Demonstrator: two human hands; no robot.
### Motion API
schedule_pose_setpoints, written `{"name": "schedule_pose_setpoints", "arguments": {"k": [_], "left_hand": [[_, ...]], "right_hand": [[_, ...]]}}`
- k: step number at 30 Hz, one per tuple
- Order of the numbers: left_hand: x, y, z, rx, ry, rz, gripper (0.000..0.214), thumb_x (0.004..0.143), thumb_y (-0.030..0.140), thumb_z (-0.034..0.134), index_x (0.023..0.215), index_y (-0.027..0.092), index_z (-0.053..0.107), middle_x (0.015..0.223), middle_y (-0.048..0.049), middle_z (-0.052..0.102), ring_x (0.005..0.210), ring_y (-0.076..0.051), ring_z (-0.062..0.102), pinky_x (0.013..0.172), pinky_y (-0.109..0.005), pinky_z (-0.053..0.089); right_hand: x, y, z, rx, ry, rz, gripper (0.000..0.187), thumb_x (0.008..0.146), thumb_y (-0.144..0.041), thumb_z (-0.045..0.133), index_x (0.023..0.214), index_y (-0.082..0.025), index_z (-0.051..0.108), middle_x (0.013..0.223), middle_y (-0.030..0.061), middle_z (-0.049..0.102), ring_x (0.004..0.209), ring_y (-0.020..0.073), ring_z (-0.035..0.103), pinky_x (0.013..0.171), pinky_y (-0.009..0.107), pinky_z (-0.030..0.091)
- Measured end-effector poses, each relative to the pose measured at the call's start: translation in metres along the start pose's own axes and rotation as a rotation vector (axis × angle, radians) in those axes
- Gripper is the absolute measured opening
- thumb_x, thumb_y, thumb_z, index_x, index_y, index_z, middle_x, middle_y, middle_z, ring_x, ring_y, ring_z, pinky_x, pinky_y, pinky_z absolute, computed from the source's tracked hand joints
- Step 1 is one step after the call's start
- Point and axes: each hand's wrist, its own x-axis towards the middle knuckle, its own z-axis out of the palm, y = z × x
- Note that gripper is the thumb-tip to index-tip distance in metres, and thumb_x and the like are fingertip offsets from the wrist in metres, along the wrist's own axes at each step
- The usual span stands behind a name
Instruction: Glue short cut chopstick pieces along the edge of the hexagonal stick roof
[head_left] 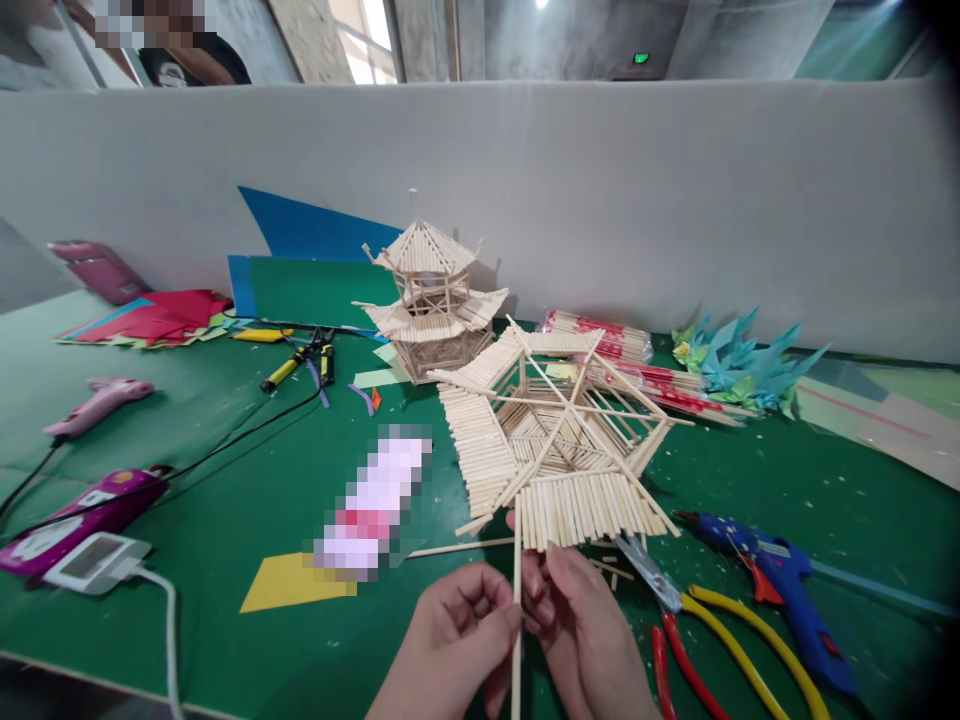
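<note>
A thin wooden stick [517,640] is pinched between the thumb and fingers of my left hand [465,635]. It points away from me, its far end at the left corner of the front roof panel. My right hand [581,625] grips the front edge of a stick-built pavilion model [480,445], thumb at the edge and fingers partly hidden beneath. Rows of sticks cover the model's front and left roof sides; bare frame shows on the right. A blue glue gun [780,570] and pliers [667,590] with red and yellow handles lie right of my hands.
Behind stands a two-tiered stick pagoda [431,325]. Bundled sticks [600,340] and blue paper leaves [739,360] lie at the back. On the left are a pink glue gun [101,405], cables, a purple power strip [90,515] and a blurred-out rectangular object [375,505]. A person [191,50] is beyond the partition.
</note>
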Motion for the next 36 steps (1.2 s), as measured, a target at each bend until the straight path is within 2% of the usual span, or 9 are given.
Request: {"name": "schedule_pose_setpoints", "arguments": {"k": [5, 7, 11, 15, 20, 23, 27, 31, 36], "left_hand": [[0.003, 0.002, 0.004, -0.085, -0.050, -0.015, 0.024, 0.063, 0.032, 0.068, 0.059, 0.014, 0.052, 0.049, 0.0006, 0.058, 0.032, -0.002, 0.038, 0.032, -0.013, 0.027], [0.003, 0.003, 0.004, -0.106, -0.062, -0.017, 0.024, 0.064, 0.032, 0.067, 0.060, 0.014, 0.052, 0.049, 0.0003, 0.059, 0.031, -0.001, 0.036, 0.031, -0.012, 0.025], [0.002, 0.005, 0.005, -0.113, -0.053, -0.008, 0.022, 0.067, 0.032, 0.066, 0.065, 0.015, 0.053, 0.048, 0.0005, 0.060, 0.027, 0.000, 0.034, 0.029, -0.011, 0.022], [0.001, 0.006, 0.007, -0.120, -0.056, 0.000, 0.021, 0.069, 0.032, 0.064, 0.065, 0.015, 0.051, 0.047, 0.0003, 0.061, 0.026, -0.001, 0.036, 0.028, -0.011, 0.023], [0.005, 0.009, 0.012, -0.125, -0.049, 0.022, 0.021, 0.073, 0.032, 0.060, 0.065, 0.014, 0.053, 0.048, -0.0004, 0.061, 0.027, -0.001, 0.039, 0.029, -0.010, 0.026], [0.008, 0.010, 0.012, -0.134, -0.058, 0.012, 0.023, 0.072, 0.033, 0.061, 0.063, 0.014, 0.052, 0.048, -0.0006, 0.061, 0.027, -0.001, 0.039, 0.028, -0.011, 0.025], [0.009, 0.010, 0.011, -0.137, -0.046, 0.014, 0.024, 0.071, 0.034, 0.063, 0.063, 0.014, 0.052, 0.047, -0.0006, 0.062, 0.026, 0.000, 0.038, 0.028, -0.010, 0.024], [0.010, 0.010, 0.011, -0.141, -0.052, 0.023, 0.027, 0.067, 0.036, 0.066, 0.061, 0.014, 0.052, 0.045, -0.0003, 0.061, 0.025, -0.001, 0.038, 0.028, -0.010, 0.025], [0.011, 0.013, 0.014, -0.144, -0.026, 0.029, 0.025, 0.067, 0.034, 0.067, 0.061, 0.013, 0.053, 0.044, 0.0004, 0.060, 0.026, -0.001, 0.039, 0.028, -0.010, 0.028]], "right_hand": [[0.003, 0.003, 0.001, -0.003, -0.015, -0.018, 0.029, 0.066, -0.039, 0.067, 0.052, -0.015, 0.059, 0.050, -0.0043, 0.050, 0.041, 0.0038, 0.040, 0.039, 0.016, 0.030], [0.003, 0.001, 0.002, -0.005, -0.021, -0.020, 0.028, 0.067, -0.039, 0.067, 0.054, -0.015, 0.061, 0.050, -0.0041, 0.050, 0.041, 0.0034, 0.041, 0.039, 0.015, 0.030], [0.001, -0.003, 0.006, -0.009, -0.010, -0.015, 0.022, 0.067, -0.038, 0.067, 0.070, -0.016, 0.067, 0.053, -0.0041, 0.052, 0.041, 0.0033, 0.042, 0.040, 0.015, 0.032], [0.001, -0.002, 0.007, -0.015, 0.025, -0.019, 0.024, 0.065, -0.039, 0.068, 0.062, -0.015, 0.065, 0.053, -0.0033, 0.054, 0.041, 0.0029, 0.042, 0.040, 0.015, 0.032], [0.003, -0.001, 0.004, -0.033, 0.045, -0.030, 0.027, 0.062, -0.041, 0.069, 0.064, -0.015, 0.064, 0.051, -0.0047, 0.049, 0.041, 0.0033, 0.039, 0.040, 0.015, 0.031], [0.001, -0.003, 0.005, -0.032, 0.026, -0.017, 0.027, 0.063, -0.040, 0.069, 0.057, -0.014, 0.062, 0.051, -0.0049, 0.048, 0.042, 0.0036, 0.039, 0.041, 0.015, 0.032], [0.001, -0.002, 0.005, -0.016, 0.014, -0.013, 0.025, 0.065, -0.039, 0.068, 0.070, -0.014, 0.067, 0.051, -0.0045, 0.049, 0.043, 0.0043, 0.040, 0.041, 0.015, 0.034], [0.005, 0.003, 0.000, -0.011, -0.014, -0.028, 0.028, 0.066, -0.040, 0.066, 0.062, -0.013, 0.065, 0.048, -0.0044, 0.048, 0.040, 0.0048, 0.041, 0.037, 0.015, 0.035], [0.006, 0.005, -0.005, -0.007, -0.109, 0.003, 0.025, 0.073, -0.038, 0.060, 0.076, -0.014, 0.066, 0.046, -0.0054, 0.046, 0.038, 0.0062, 0.041, 0.034, 0.017, 0.037]]}}
